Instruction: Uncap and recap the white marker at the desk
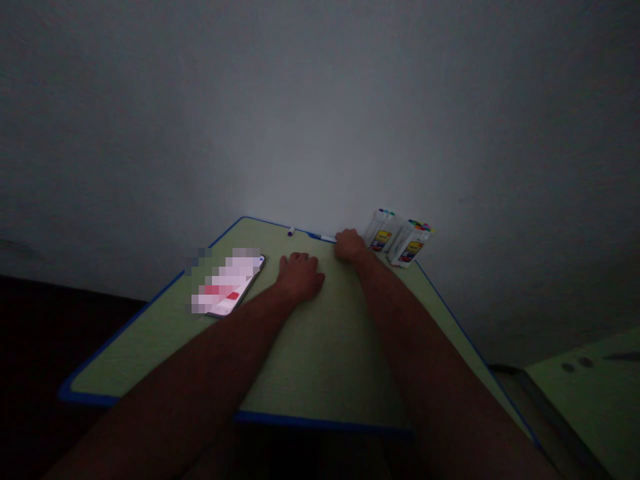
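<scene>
Curled fingers of my right hand (350,245) close around the right end of a white marker (327,239) at the table's back edge. The marker's dark blue end points left; the grip itself is partly hidden by the hand. My left hand (301,275) rests palm down on the light green table (320,360), fingers apart and holding nothing. A small white and purple piece (291,232), perhaps a cap, lies near the back edge, left of the marker. Just right of my right hand stand two clear cases of colored markers, the nearer one (411,243) and the farther one (381,230).
A lit phone (233,287), its screen partly blurred out, lies left of my left hand. Blue trim (320,421) edges the table. A grey wall (320,120) rises directly behind it. Another green tabletop (595,393) is at the lower right.
</scene>
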Tool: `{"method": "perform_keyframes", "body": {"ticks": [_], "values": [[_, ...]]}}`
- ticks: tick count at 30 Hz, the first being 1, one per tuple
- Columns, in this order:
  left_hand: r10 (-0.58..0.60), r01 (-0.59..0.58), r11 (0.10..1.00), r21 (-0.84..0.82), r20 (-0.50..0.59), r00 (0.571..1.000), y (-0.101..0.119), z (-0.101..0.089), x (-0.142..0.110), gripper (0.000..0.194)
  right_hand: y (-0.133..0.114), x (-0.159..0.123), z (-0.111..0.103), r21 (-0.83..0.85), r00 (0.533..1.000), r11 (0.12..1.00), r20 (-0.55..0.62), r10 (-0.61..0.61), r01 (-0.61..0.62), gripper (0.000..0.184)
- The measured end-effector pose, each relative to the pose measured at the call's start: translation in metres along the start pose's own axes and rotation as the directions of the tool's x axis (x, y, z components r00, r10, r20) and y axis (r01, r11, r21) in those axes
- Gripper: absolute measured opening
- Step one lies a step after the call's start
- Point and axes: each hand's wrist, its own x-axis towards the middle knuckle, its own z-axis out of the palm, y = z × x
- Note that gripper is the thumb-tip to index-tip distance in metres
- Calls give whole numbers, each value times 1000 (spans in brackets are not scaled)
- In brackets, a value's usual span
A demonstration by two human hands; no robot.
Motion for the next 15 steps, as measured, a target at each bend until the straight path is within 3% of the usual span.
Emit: {"method": "perform_keyframes", "body": {"ticks": [15], "values": [[7, -7, 1000, -8, 1, 1000, 0, -1, -1, 42, -2, 5, 2, 8, 1000, 1000, 8, -9, 9, 42]]}}
